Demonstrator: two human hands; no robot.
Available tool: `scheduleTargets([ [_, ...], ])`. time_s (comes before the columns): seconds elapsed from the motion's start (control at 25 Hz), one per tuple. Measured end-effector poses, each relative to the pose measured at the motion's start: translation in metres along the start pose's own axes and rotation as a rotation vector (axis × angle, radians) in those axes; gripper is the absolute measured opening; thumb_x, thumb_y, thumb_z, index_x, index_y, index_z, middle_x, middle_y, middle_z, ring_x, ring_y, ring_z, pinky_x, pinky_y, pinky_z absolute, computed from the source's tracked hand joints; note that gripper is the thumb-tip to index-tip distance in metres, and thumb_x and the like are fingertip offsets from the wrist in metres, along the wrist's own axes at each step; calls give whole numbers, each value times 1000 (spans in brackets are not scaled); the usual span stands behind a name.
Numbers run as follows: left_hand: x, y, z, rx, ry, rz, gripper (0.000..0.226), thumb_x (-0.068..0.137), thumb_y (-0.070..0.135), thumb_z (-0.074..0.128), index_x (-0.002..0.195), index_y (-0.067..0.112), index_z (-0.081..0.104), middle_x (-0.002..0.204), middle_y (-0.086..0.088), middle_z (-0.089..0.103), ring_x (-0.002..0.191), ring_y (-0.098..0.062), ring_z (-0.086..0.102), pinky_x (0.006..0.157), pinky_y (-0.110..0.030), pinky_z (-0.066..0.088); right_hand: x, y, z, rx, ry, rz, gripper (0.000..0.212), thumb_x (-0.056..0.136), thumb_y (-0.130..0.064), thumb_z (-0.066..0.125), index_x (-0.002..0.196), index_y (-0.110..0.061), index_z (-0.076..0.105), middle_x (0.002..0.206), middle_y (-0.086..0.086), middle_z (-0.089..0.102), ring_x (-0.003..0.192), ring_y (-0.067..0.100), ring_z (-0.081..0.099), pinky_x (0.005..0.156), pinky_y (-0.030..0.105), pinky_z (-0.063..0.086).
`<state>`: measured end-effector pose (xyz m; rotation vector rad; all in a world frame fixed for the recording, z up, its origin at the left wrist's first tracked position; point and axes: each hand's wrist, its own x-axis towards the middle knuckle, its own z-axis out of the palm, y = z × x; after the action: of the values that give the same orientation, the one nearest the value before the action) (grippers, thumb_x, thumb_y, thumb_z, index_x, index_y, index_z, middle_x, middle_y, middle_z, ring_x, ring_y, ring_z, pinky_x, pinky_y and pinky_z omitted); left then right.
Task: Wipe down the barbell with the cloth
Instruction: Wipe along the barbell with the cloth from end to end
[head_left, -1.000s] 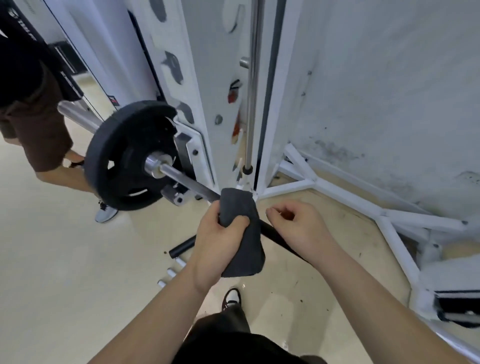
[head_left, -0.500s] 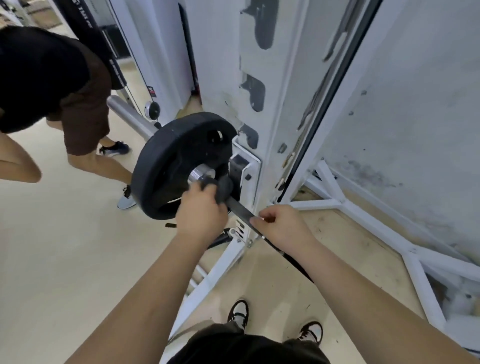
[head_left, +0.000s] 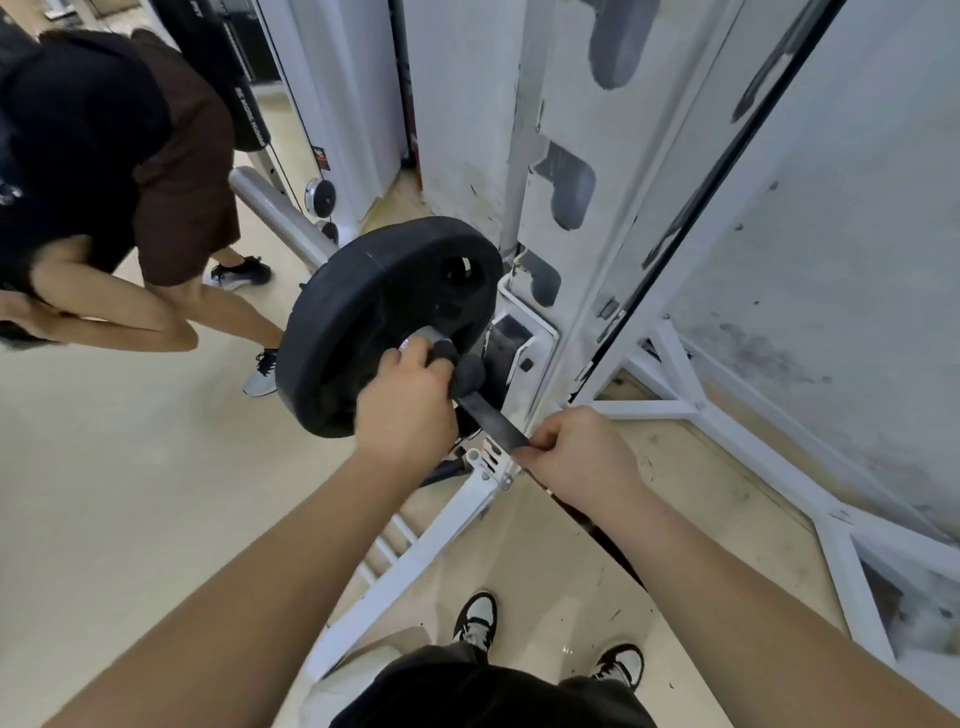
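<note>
The barbell (head_left: 485, 415) runs from lower right up to a black weight plate (head_left: 363, 322), with its silver sleeve end (head_left: 270, 208) sticking out beyond the plate. My left hand (head_left: 405, 405) is closed around the dark grey cloth (head_left: 467, 371), pressing it on the bar right beside the plate. My right hand (head_left: 576, 457) grips the bare shaft a little lower. Most of the cloth is hidden under my fingers.
A white rack upright (head_left: 550, 197) with hook slots stands just behind the plate, and its white base rails (head_left: 727, 431) spread over the floor at right. A person in brown shorts (head_left: 176, 171) bends over at left. My shoes (head_left: 475, 618) are below.
My left hand has slid the cloth up the bar from mid-shaft to the plate's hub. The view has swung closer to the plate and rack.
</note>
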<state>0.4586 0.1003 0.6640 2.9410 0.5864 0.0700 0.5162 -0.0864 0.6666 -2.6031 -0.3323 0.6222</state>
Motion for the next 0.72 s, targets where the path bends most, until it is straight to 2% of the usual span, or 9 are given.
scheduleTargets([
  [0.08, -11, 12, 3, 13, -40, 130, 18, 77, 12, 64, 93, 13, 73, 117, -4, 60, 102, -33, 57, 51, -34, 47, -1, -3, 1, -32, 16, 5, 28, 77, -40, 73, 59, -21, 61, 58, -5, 62, 63, 20, 64, 57, 26, 46],
  [0.16, -14, 0, -2, 17, -70, 286, 19, 79, 15, 63, 95, 20, 73, 113, 3, 61, 103, -29, 59, 55, -37, 55, -3, -6, 2, -64, 28, 2, 26, 78, -41, 72, 65, -20, 64, 62, -5, 64, 64, 20, 64, 57, 26, 47],
  [0.28, 11, -21, -12, 35, -40, 170, 30, 84, 18, 60, 110, 28, 70, 120, 6, 64, 107, -28, 60, 67, -38, 58, -7, -5, 3, -73, 50, -18, 26, 81, -46, 71, 71, -22, 68, 64, -6, 66, 64, 17, 64, 60, 26, 50],
  [0.36, -2, -7, -14, 61, -45, 135, 25, 75, 12, 66, 97, 22, 70, 113, 1, 66, 101, -30, 61, 59, -34, 51, -13, -2, 3, -29, 47, -16, 26, 82, -49, 71, 72, -25, 71, 62, -6, 64, 63, 15, 63, 58, 26, 47],
  [0.44, -31, 10, -5, 71, -84, 347, 23, 65, 7, 71, 84, 21, 69, 97, 2, 65, 91, -27, 59, 52, -32, 44, -17, 7, 1, 76, 11, -11, 23, 82, -52, 71, 72, -31, 75, 60, -6, 62, 61, 15, 60, 56, 29, 44],
  [0.52, -36, 3, -5, 79, -91, 468, 25, 66, 9, 73, 87, 23, 72, 96, 4, 65, 87, -26, 58, 49, -32, 45, -25, 20, -4, 198, -19, -1, 19, 82, -48, 74, 68, -35, 71, 62, -10, 62, 65, 14, 60, 63, 31, 47],
  [0.6, -21, -1, -6, 46, 14, 258, 28, 72, 12, 70, 99, 21, 72, 108, -1, 66, 94, -30, 60, 50, -33, 45, -35, 35, -13, 245, -27, 44, 13, 81, -42, 79, 87, -31, 76, 75, -11, 68, 78, 15, 67, 77, 33, 55],
  [0.64, -22, 7, -6, 55, 28, 138, 28, 73, 11, 69, 100, 18, 71, 112, -5, 66, 97, -33, 60, 51, -34, 44, -41, 42, -16, 219, -30, 71, 24, 78, -42, 81, 93, -24, 77, 81, -7, 72, 83, 18, 70, 82, 37, 57],
  [0.72, -46, 37, 0, 73, -34, 145, 28, 65, 6, 72, 92, 11, 70, 106, -12, 66, 90, -36, 61, 50, -36, 44, -49, 51, -17, 105, -48, 91, 26, 73, -44, 81, 85, -21, 77, 79, -2, 74, 79, 19, 71, 76, 40, 58],
])
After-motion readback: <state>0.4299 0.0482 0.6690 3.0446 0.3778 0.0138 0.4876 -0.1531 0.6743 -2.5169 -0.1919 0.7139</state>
